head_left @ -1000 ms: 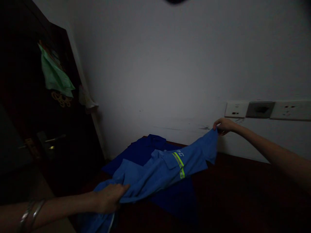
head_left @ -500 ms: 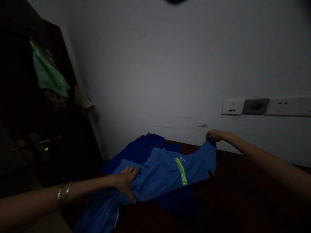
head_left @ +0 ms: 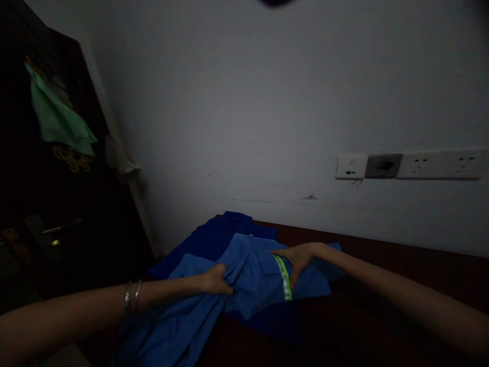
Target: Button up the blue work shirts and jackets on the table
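Observation:
A light-blue work jacket point(head_left: 252, 275) with a yellow-and-silver reflective strip point(head_left: 282, 278) lies across a darker blue collared shirt point(head_left: 214, 234). My left hand point(head_left: 216, 280) is closed around a bunch of the jacket's cloth, which creases round the fist. Over the jacket just right of the strip rests my right hand point(head_left: 300, 260), thumb and fingers spread apart. Part of the jacket sticks out beyond the right wrist, and its lower end trails toward the front left, below my left forearm.
The garments lie on a dark reddish-brown surface point(head_left: 301, 236) against a pale wall. Outlets point(head_left: 420, 165) line the wall at right. At left stands a dark door point(head_left: 99, 219) with a handle point(head_left: 61, 227) and a hanging green cloth point(head_left: 57, 117).
My right hand has let go of the jacket's raised right end and moved left and down onto it. My left hand, spread before, has closed on the cloth. The view has shifted slightly right.

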Demonstrator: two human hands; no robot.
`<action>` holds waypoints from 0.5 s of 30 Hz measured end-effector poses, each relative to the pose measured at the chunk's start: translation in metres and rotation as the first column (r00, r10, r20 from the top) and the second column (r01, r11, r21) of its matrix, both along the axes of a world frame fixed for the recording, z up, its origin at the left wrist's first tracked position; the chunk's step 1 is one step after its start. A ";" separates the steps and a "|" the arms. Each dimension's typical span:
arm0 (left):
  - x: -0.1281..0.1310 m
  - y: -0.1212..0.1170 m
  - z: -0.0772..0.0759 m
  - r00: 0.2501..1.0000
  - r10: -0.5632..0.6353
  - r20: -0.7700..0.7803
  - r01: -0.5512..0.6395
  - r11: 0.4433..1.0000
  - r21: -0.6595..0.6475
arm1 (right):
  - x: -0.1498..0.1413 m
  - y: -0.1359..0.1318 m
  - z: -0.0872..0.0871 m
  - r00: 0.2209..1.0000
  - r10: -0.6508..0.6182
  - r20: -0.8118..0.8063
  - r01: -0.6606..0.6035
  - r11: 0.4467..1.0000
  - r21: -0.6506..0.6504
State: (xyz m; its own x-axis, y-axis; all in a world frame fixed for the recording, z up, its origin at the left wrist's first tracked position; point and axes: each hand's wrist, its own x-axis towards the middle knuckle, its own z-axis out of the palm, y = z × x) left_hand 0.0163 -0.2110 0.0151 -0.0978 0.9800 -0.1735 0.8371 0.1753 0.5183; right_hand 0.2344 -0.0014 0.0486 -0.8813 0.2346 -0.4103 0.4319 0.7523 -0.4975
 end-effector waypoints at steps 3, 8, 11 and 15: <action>-0.008 -0.004 0.033 0.989 0.122 0.088 -0.119 0.992 -0.044 | 0.002 0.032 0.013 0.990 -0.045 -0.134 0.024 0.988 -0.154; -0.030 -0.016 0.107 0.779 0.414 0.470 -0.530 0.836 0.142 | 0.008 0.086 0.011 0.856 -0.339 -0.389 0.357 0.934 -0.027; -0.053 -0.028 0.146 0.575 0.523 0.629 -0.753 0.639 0.156 | 0.008 0.088 -0.015 0.830 -0.371 -0.416 0.439 0.895 0.077; -0.089 -0.043 0.186 0.606 0.558 0.567 -0.792 0.490 0.365 | -0.004 0.046 -0.058 0.866 -0.283 -0.413 0.360 0.925 0.122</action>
